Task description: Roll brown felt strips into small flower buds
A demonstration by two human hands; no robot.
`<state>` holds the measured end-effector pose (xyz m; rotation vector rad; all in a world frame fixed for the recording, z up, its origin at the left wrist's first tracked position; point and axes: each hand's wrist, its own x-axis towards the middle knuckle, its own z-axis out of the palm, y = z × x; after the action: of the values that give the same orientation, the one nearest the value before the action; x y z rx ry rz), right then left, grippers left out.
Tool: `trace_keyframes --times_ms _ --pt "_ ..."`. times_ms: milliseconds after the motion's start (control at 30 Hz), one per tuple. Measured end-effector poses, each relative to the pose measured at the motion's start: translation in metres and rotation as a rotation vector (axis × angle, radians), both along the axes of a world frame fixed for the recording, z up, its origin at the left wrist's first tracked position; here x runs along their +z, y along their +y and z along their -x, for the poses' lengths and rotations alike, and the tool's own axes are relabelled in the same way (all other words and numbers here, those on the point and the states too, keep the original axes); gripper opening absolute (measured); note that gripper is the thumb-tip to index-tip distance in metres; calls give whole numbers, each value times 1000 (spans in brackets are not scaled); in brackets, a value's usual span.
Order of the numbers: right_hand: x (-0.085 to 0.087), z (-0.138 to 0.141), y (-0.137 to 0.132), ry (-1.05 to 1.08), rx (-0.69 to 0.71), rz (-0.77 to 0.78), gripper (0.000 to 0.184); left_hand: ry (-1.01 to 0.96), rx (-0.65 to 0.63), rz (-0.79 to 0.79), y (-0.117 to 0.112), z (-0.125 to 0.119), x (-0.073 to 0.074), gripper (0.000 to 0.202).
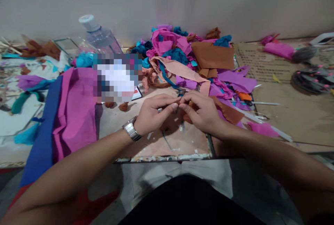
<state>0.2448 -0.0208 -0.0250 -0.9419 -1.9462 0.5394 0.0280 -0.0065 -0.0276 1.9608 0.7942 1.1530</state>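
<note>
My left hand (152, 113) and my right hand (202, 112) meet over a worn board (172, 146) on my lap. Both pinch a small brown paper piece (177, 102) between thumb and fingertips, knuckles almost touching. A metal watch (131, 129) is on my left wrist. A long peach paper strip (180, 70) trails from the scrap heap toward my right hand.
A heap of crumpled pink, blue, purple and brown paper (182, 51) lies beyond the hands. A plastic bottle (97, 35) stands at the back left. Pink and blue sheets (70, 113) hang at the left. Small brown rolled bits (123, 106) sit by the board. Thin sticks (263, 104) lie right.
</note>
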Motion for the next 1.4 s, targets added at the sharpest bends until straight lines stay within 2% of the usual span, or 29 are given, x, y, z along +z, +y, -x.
trace_keyframes --times_ms 267,633,1033,1400 --pt "0 2 0 22 -38 -50 11 -8 13 16 2 1 -2 22" --pt "0 1 -1 32 -94 -36 10 -64 -29 194 5 2 3 19" --pt "-4 1 2 70 -11 -102 10 26 -106 160 3 0 9 27" --pt "-4 0 2 72 -14 -94 14 73 -134 80 3 2 13 27"
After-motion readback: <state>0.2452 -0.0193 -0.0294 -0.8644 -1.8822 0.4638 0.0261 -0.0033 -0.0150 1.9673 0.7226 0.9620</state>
